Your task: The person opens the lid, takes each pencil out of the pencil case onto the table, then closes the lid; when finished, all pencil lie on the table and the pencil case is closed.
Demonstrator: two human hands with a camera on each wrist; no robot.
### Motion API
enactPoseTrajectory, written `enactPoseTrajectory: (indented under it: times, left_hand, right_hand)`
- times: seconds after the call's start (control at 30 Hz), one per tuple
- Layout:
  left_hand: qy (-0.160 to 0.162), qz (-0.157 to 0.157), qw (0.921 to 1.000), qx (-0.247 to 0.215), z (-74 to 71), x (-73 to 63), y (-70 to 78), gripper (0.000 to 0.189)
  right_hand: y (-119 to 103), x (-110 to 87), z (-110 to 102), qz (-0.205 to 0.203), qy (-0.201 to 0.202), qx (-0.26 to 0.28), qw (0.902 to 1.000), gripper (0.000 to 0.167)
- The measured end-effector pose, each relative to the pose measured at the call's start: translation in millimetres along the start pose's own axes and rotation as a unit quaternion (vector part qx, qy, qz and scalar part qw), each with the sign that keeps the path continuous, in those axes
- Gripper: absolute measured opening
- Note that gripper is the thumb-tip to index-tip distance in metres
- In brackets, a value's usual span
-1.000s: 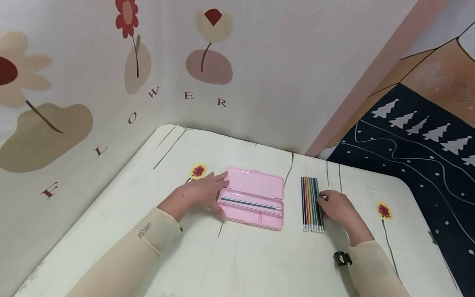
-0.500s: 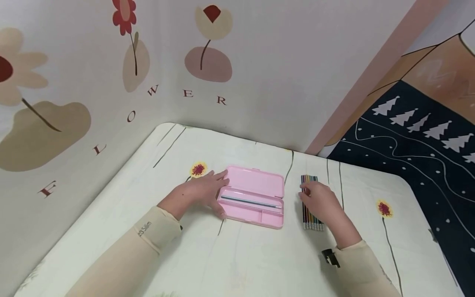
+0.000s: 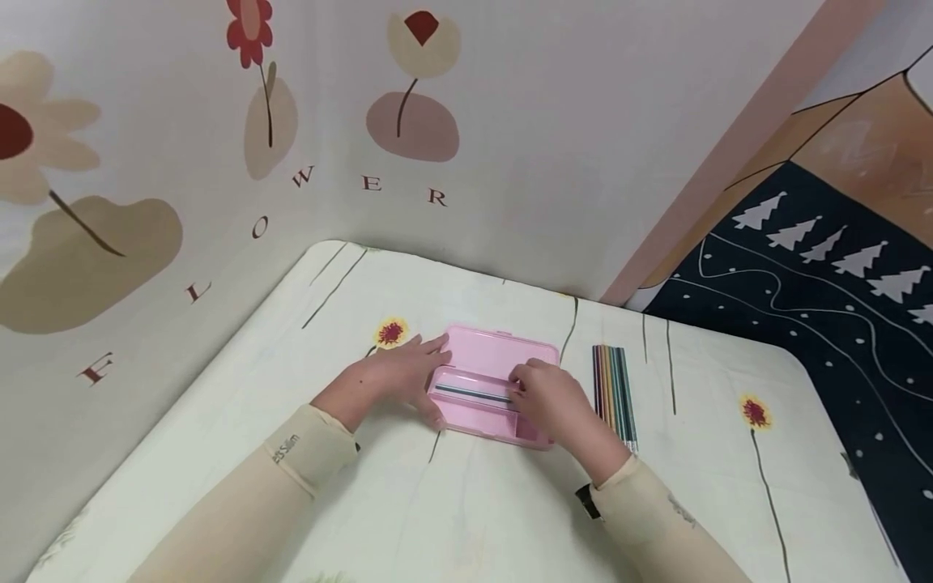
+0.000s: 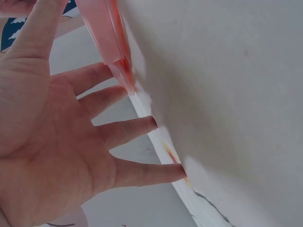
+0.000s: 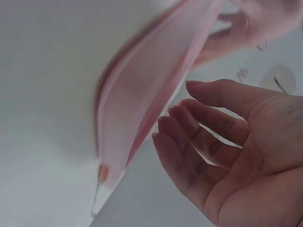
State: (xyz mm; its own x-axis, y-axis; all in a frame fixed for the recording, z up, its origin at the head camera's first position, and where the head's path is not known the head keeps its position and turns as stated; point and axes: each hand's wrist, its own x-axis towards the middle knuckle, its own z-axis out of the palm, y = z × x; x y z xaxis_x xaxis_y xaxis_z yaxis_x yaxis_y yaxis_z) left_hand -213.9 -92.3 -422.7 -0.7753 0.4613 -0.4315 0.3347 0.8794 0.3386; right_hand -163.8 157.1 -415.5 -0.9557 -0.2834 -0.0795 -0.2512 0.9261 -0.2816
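Note:
An opened pink pencil case (image 3: pixel 477 419) lies on the cloth, its lid (image 3: pixel 488 350) folded back. One dark teal pencil (image 3: pixel 470 394) rests in its long compartment. My left hand (image 3: pixel 404 372) lies along the case's left end, thumb at the front corner and fingers spread by the lid; the left wrist view shows straight fingers (image 4: pixel 128 132). Over the case's right part is my right hand (image 3: pixel 554 397), covering the pencil's right end. In the right wrist view its fingers (image 5: pixel 182 151) are loosely bent beside the case, with nothing visible between thumb and fingers.
Several coloured pencils (image 3: pixel 614 385) lie side by side to the right of the case, partly behind the right wrist. The flower-print cloth (image 3: pixel 466 502) covers the surface. A pale wall hanging (image 3: pixel 554 162) rises behind, and a dark tree-print fabric (image 3: pixel 802 291) is at the right.
My right hand has moved left from the row of pencils, across them, to above the right part of the pencil case. The left hand and the case have stayed put.

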Motion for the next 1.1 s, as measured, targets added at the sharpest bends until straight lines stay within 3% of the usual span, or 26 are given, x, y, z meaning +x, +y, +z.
enactPoseTrajectory:
  times: [0.23, 0.4, 0.57, 0.7, 0.87, 0.97, 1.1]
  left_hand:
    - [-0.004, -0.002, 1.0000, -0.008, 2.8, -1.3, 0.1, 0.118]
    - [-0.002, 0.000, 1.0000, -0.005, 4.4, -1.2, -1.3, 0.118]
    - [0.003, 0.004, 1.0000, 0.001, 1.1, -1.6, -1.8, 0.119]
    - [0.002, 0.007, 1.0000, 0.004, -0.6, -0.7, -1.9, 0.121]
    - [0.001, 0.009, 0.9999, 0.005, -1.0, -1.2, -1.7, 0.122]
    - [0.000, 0.012, 0.9999, 0.008, -0.8, -1.6, -1.7, 0.122]
    - [0.001, 0.014, 0.9999, 0.007, -0.9, -1.9, -2.2, 0.121]
  right_hand:
    - [-20, 11.1, 10, -0.072, -0.011, -0.053, 0.9960, 0.009]
    - [-26, 18.3, 12, -0.092, -0.035, -0.067, 0.9928, 0.012]
    - [-31, 23.5, 13, -0.102, -0.035, -0.121, 0.9867, 0.009]
    - [-33, 24.2, 15, -0.109, -0.028, -0.172, 0.9786, 0.010]
    - [-33, 21.5, 20, -0.143, -0.019, -0.239, 0.9601, 0.010]
    - [-31, 20.2, 22, -0.173, -0.007, -0.256, 0.9511, 0.012]
    - [-28, 21.9, 21, -0.195, 0.005, -0.255, 0.9472, 0.011]
